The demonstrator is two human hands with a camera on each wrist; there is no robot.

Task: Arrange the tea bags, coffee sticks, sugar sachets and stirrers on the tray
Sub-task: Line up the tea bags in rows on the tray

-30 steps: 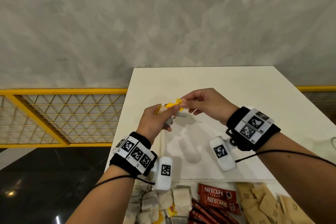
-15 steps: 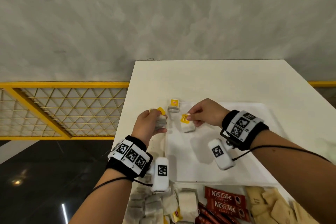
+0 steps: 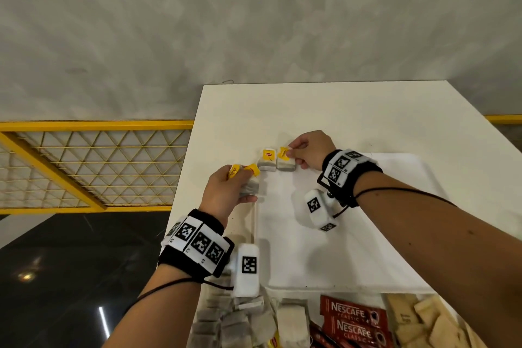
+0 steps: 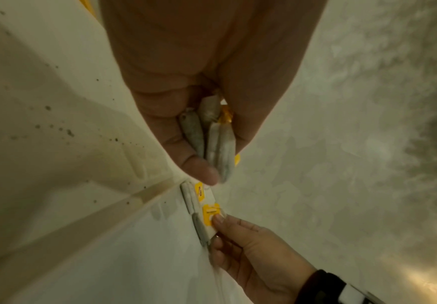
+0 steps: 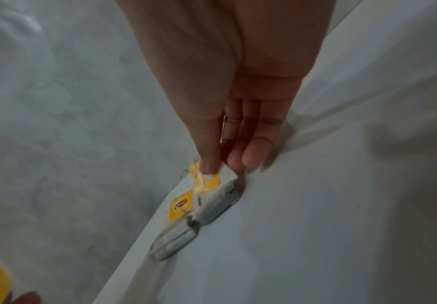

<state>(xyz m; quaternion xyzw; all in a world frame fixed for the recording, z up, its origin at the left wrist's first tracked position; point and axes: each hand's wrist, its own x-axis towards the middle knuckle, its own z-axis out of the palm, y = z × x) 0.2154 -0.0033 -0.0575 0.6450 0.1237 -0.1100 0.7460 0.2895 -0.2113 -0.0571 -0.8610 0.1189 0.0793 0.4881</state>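
A white tray lies on the white table. Two tea bags with yellow tags stand side by side against its far left rim: one free, the other held by my right hand, which pinches its yellow tag between thumb and fingertips. My left hand hovers over the tray's left edge and grips a small bunch of tea bags, their yellow tags sticking up. More tea bags, red coffee sticks and tan sugar sachets lie in front of the tray.
The table's left edge runs close beside my left hand, with a yellow mesh railing and dark floor beyond. A grey wall stands behind the table. A thin wooden stirrer lies along the tray's left rim.
My hands separated and came down. The right hand carried one tea bag to the tray's far left rim and set it beside the first. The left hand kept its bunch.
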